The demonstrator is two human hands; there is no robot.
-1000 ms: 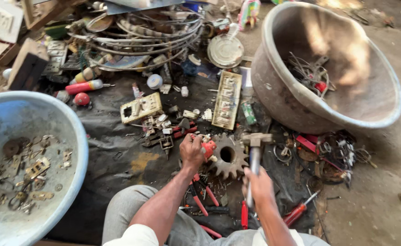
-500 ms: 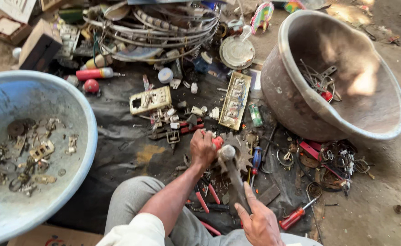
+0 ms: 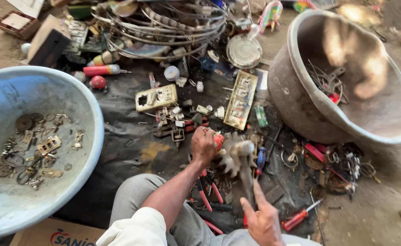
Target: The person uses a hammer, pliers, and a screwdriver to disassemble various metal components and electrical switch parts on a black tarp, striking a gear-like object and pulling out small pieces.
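Note:
My left hand (image 3: pixel 203 146) is closed on a small red part (image 3: pixel 218 139) and presses it against a toothed metal gear (image 3: pixel 228 156) lying on the dark sheet. My right hand (image 3: pixel 262 221) grips the handle of a hammer (image 3: pixel 245 169) whose head is down on the gear, blurred with motion. Red-handled pliers (image 3: pixel 208 191) lie just below my left wrist.
A blue basin (image 3: pixel 84 175) at the left holds several small metal scraps. A large grey metal bowl (image 3: pixel 296 95) at the right holds wires. Switch plates (image 3: pixel 156 97), coiled wires (image 3: pixel 164 27), a red screwdriver (image 3: pixel 298 218) and loose scrap (image 3: pixel 341 164) cover the dark sheet (image 3: pixel 127 146).
The hammer has swung down from upright onto the gear. My right hand dropped toward the bottom edge. My left hand stayed on the red part at the gear.

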